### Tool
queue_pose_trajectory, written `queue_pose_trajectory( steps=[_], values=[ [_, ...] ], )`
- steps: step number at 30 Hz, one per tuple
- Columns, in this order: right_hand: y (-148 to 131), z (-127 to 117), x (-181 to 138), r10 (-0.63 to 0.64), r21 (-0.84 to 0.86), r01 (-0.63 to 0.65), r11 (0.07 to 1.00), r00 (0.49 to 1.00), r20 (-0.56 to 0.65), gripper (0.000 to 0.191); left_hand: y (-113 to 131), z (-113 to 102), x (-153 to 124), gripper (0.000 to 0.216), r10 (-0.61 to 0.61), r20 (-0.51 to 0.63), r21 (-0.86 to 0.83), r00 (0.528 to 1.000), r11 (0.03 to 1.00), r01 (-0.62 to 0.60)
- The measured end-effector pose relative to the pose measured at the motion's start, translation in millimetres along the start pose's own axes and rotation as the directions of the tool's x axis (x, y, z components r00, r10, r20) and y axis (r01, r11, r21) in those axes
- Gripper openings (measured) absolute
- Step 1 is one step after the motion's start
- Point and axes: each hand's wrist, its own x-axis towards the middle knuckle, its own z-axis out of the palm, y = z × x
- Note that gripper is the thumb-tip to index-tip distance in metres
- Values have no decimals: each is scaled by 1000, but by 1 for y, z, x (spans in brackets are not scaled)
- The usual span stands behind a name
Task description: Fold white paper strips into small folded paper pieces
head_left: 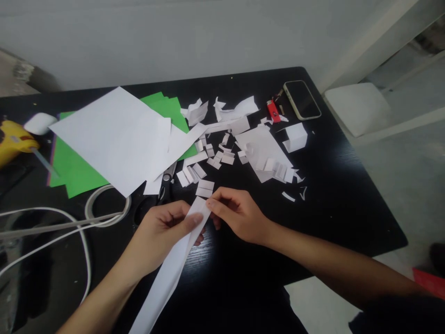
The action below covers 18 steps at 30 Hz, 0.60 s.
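A long white paper strip (pixel 170 269) runs from the bottom edge of the view up to its far end between my hands. My left hand (pixel 163 232) is closed on the strip, thumb pressed on its upper face. My right hand (pixel 236 213) pinches the strip's far tip with thumb and fingers. Both hands hover over the near middle of the black table (pixel 347 195). Just beyond the fingers lie several small folded white paper pieces (pixel 205 164) and a pair of scissors (pixel 167 183), partly under a white sheet (pixel 118 139).
Green paper sheets (pixel 74 169) lie under the white sheet at left. A yellow glue gun (pixel 14 139) and white cables (pixel 69 222) sit at the far left. A phone (pixel 301 99), a red lighter (pixel 273 111) and a small paper box (pixel 295 137) are at back right.
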Motion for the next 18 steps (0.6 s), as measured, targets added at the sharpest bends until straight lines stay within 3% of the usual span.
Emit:
queue_pose_trajectory(
  steps=[6, 18],
  values=[
    [2, -1, -1, 66, 0, -66, 998, 991, 116, 33, 1, 4, 1, 34, 22, -11, -22, 1000, 999, -23],
    [-5, -3, 0, 45, -94, -40, 995, 997, 57, 35, -1, -1, -1, 32, -26, 35, -52, 999, 998, 27]
  ],
)
